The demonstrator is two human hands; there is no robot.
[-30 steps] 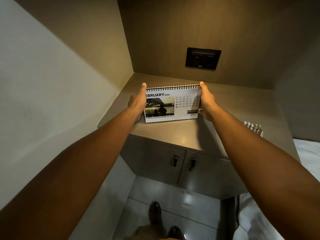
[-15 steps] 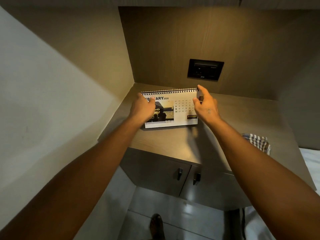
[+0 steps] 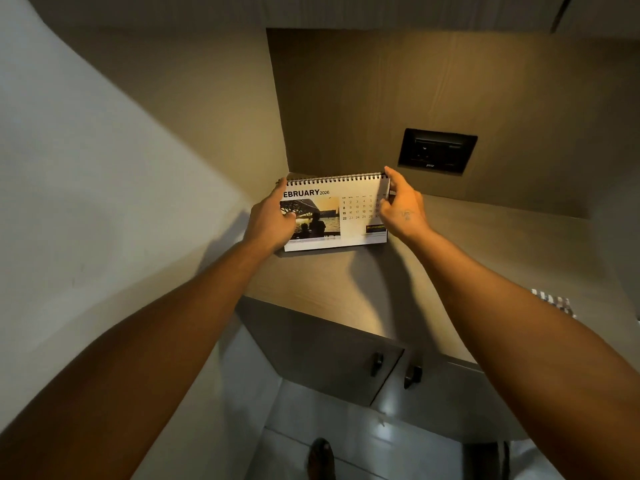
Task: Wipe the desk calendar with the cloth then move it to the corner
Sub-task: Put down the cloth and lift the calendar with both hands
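In the back left corner of the wooden counter top (image 3: 311, 289), the desk calendar (image 3: 349, 220) stands upright on its base, spiral binding along the top, its left end close to the side wall and its back near the rear panel. The left hand (image 3: 273, 220) covers the calendar's left end, hiding the first letter of the month heading, with the forefinger reaching to the top corner by the binding; whether the fingers press the page or only rest on it I cannot tell. The right hand (image 3: 403, 211) clasps the right edge, thumb in front over the last date columns and fingers curled behind, out of sight. The small print at the page's bottom right is too blurred to read. On the rear panel sits a dark socket plate (image 3: 437, 150), its details lost in shadow. At the counter's right edge a checked cloth (image 3: 554, 303) lies well apart from the calendar, mostly hidden behind the right forearm. Below the counter are two cabinet doors (image 3: 332, 355) with dark handles, and a foot (image 3: 320, 457) shows on the floor, cut off by the frame's bottom edge.
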